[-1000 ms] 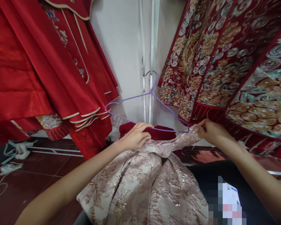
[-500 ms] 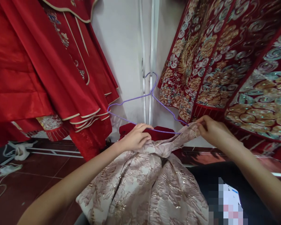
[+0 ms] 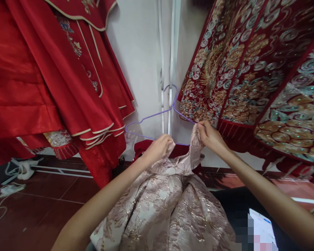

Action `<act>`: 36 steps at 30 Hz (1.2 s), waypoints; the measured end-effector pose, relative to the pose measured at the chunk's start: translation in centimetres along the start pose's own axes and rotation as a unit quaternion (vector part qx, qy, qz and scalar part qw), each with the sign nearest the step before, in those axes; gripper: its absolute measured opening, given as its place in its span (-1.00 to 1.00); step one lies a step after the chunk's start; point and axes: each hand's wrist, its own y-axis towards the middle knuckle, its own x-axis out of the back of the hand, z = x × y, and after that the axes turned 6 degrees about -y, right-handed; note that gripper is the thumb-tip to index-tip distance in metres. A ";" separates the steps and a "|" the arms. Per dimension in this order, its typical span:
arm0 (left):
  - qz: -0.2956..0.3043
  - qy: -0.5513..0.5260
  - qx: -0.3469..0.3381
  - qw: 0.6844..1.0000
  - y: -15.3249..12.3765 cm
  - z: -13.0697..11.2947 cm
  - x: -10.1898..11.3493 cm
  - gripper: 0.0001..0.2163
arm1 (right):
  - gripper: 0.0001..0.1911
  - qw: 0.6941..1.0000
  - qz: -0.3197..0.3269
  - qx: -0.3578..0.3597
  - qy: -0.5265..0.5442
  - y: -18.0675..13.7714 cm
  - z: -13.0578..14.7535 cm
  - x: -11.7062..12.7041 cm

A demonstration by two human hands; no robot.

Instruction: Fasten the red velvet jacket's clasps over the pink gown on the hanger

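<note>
Pink brocade dress is gripped nr top by L hand & R hand, w/ purple hanger partly hidden.

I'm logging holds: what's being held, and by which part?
The patterned garment: right grip on a raised strip, left grip on fabric at its top edge.

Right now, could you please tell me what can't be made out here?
Right end of the hanger: head view, hidden by the strap and right hand.
Bottom of the dress: head view, cut off by the lower edge.
Phone screen contents: head view, blurred, partly pixelated.
</note>
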 end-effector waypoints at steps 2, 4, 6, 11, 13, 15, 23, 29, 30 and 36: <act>-0.072 0.025 0.048 0.996 -0.6 0.6 1.9 -0.79 | -0.72 1.000 0.021 0.006 0.006 -0.2 -0.3 -0.1; -0.178 0.069 0.107 0.976 -1.8 1.7 4.6 -0.80 | -0.71 1.000 0.012 0.021 0.009 -0.2 -0.7 0.4; -0.273 0.107 0.170 0.941 -3.4 3.5 7.2 -0.77 | -0.73 1.000 -0.004 0.030 0.010 0.2 -1.3 1.0; -0.239 0.128 0.370 0.889 -7.8 9.2 10.3 -0.80 | -0.75 0.999 -0.010 0.038 0.010 0.9 -2.2 1.4; -0.198 0.114 0.412 0.882 -8.7 10.6 10.0 -0.82 | -0.74 1.000 -0.010 0.029 0.007 0.9 -2.2 1.2; -0.195 0.114 0.412 0.883 -8.9 11.2 9.6 -0.81 | -0.74 1.000 -0.006 0.022 0.003 0.8 -2.0 1.1; -0.266 0.145 0.323 0.896 -8.5 9.5 9.3 -0.74 | -0.73 1.000 -0.011 0.021 -0.001 0.7 -2.0 1.2; -0.250 0.169 0.339 0.891 -9.4 9.2 8.6 -0.74 | -0.73 1.000 -0.015 0.017 0.006 0.7 -2.0 1.0; -0.250 0.173 0.335 0.892 -9.5 9.2 8.5 -0.74 | -0.74 1.000 -0.016 0.020 0.008 0.7 -1.9 1.0; -0.258 0.155 0.288 0.909 -9.1 8.6 8.6 -0.72 | -0.73 1.000 -0.006 0.015 0.011 0.5 -1.8 1.0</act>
